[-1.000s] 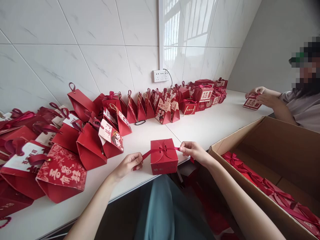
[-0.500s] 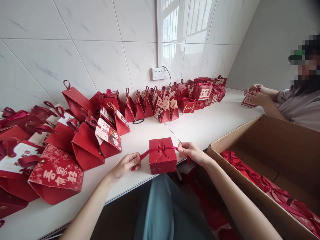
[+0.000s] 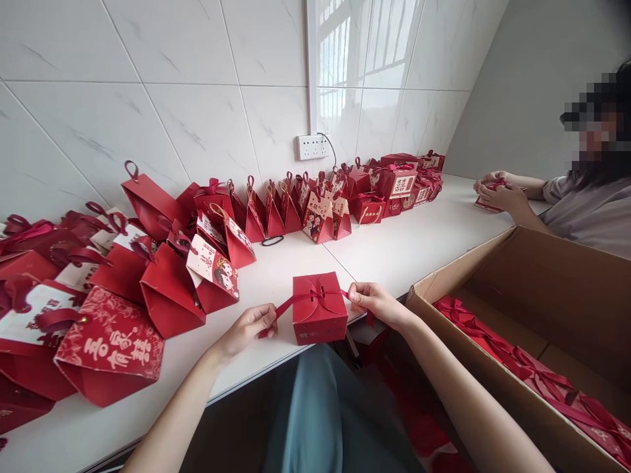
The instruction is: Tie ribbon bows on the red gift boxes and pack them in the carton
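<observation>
A red square box [image 3: 319, 322] with curved top flaps stands at the front edge of the white table. A dark red ribbon [image 3: 286, 305] runs across its top and crosses at the middle. On the box's left, my left hand [image 3: 256, 326] pinches one end of the ribbon between thumb and fingers. My right hand [image 3: 367, 299] grips the other end close to the box's right side, and a loose tail hangs below it. Both hands are off the box itself, and the ribbon looks stretched between them.
Red gift boxes [image 3: 172, 289] with ribbon loops crowd the table's left side and line the wall. A black loop [image 3: 273, 240] lies behind the red box. An open cardboard carton [image 3: 473, 263] with ribboned boxes stands at right. Beyond it, a person's hands [image 3: 497, 192] hold a red box.
My hands and the red box look nearly unchanged, with the ribbon held the same way. The other person's hands have closed in around their box. The view has shifted slightly.
</observation>
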`<state>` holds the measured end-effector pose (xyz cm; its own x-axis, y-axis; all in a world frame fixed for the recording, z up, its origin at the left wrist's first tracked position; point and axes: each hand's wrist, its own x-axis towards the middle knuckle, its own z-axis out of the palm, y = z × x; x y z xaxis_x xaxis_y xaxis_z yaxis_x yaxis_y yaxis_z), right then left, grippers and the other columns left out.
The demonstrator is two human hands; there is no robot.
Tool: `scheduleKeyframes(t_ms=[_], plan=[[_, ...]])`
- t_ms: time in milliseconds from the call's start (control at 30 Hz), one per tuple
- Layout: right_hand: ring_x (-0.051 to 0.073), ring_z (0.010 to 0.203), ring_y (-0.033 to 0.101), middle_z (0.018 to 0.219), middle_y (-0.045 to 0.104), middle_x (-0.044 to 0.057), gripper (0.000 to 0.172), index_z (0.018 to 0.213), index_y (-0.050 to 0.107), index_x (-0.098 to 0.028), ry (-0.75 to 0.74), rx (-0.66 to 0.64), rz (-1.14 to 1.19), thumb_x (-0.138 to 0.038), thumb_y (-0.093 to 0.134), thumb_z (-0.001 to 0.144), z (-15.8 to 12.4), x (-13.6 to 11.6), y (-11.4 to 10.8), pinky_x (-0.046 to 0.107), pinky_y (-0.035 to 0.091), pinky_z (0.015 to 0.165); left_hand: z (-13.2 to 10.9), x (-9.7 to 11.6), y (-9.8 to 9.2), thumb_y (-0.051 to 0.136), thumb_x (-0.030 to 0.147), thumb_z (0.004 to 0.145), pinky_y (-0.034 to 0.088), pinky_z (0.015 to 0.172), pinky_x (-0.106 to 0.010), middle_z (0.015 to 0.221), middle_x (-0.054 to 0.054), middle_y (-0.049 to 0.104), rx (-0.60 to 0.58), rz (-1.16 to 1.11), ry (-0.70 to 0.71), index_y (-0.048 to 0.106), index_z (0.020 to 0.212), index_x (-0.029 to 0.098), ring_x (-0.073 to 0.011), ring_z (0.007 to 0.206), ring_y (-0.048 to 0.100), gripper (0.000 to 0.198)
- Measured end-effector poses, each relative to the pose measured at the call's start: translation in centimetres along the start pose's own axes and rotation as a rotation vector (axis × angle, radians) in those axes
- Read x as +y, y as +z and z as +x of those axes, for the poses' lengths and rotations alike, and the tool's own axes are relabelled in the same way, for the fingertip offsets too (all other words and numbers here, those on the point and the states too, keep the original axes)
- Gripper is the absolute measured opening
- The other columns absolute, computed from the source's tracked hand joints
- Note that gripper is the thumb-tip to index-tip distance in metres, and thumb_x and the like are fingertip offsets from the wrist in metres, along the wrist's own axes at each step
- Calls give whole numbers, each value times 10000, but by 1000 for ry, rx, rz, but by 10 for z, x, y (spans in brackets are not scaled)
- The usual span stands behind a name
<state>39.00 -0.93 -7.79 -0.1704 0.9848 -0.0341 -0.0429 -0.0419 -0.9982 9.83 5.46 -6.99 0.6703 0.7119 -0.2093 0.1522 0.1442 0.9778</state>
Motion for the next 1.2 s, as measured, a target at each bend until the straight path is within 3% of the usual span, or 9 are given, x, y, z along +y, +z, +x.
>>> scheduleKeyframes(t_ms=[300, 500, 667, 767, 900, 1033, 1200], plan=[[71, 483, 306, 471, 396, -85, 497, 623, 465, -182, -13, 11, 1, -627, 682, 661, -1, -1, 3, 250, 230, 548, -1, 4, 4, 644, 591, 698, 325, 617, -262, 611, 31, 476, 32, 33, 0, 465, 645, 176, -112, 586, 419, 454], [77, 493, 314, 486, 401, -74, 495, 639, 477, -177, -18, -3, -42, -635, 655, 691, -1, 1, 4, 245, 216, 538, 3, 19, 17, 609, 569, 721, 386, 641, -273, 635, 15, 517, 41, 150, -14, 521, 649, 170, -135, 621, 483, 415], [135, 616, 504, 651, 551, -4, 522, 726, 536, -176, -20, 20, 32, -697, 548, 742, -4, 2, 7, 276, 376, 625, 2, 33, 25, 581, 486, 767, 444, 742, -297, 773, -27, 643, 23, 267, -32, 600, 751, 169, -190, 765, 587, 318], [173, 725, 574, 738, 607, 32, 582, 787, 585, -172, -40, 24, 135, -744, 484, 745, -3, 1, 10, 316, 429, 717, 1, 35, 26, 548, 440, 798, 461, 749, -291, 779, -25, 670, 67, 211, -26, 613, 734, 180, -192, 774, 607, 277], [157, 700, 561, 711, 620, 36, 580, 683, 572, -170, -29, 73, 159, -739, 483, 748, -3, -6, 17, 316, 431, 742, 0, 36, 26, 457, 492, 843, 478, 732, -304, 756, -57, 676, 48, 47, -12, 642, 749, 161, -192, 739, 608, 391], [147, 688, 536, 706, 591, 10, 495, 685, 555, -173, -7, 74, 68, -664, 562, 753, -7, -22, 24, 312, 417, 763, 0, 44, 27, 460, 536, 840, 448, 615, -273, 666, -47, 631, 21, 36, 68, 610, 704, 148, -151, 609, 559, 438], [99, 576, 400, 600, 470, -34, 471, 628, 496, -174, -20, 83, -72, -612, 642, 717, -10, -36, 26, 254, 328, 593, 4, 49, 28, 588, 453, 808, 435, 648, -253, 594, -9, 606, 24, 138, 96, 573, 681, 162, -124, 592, 541, 318]])
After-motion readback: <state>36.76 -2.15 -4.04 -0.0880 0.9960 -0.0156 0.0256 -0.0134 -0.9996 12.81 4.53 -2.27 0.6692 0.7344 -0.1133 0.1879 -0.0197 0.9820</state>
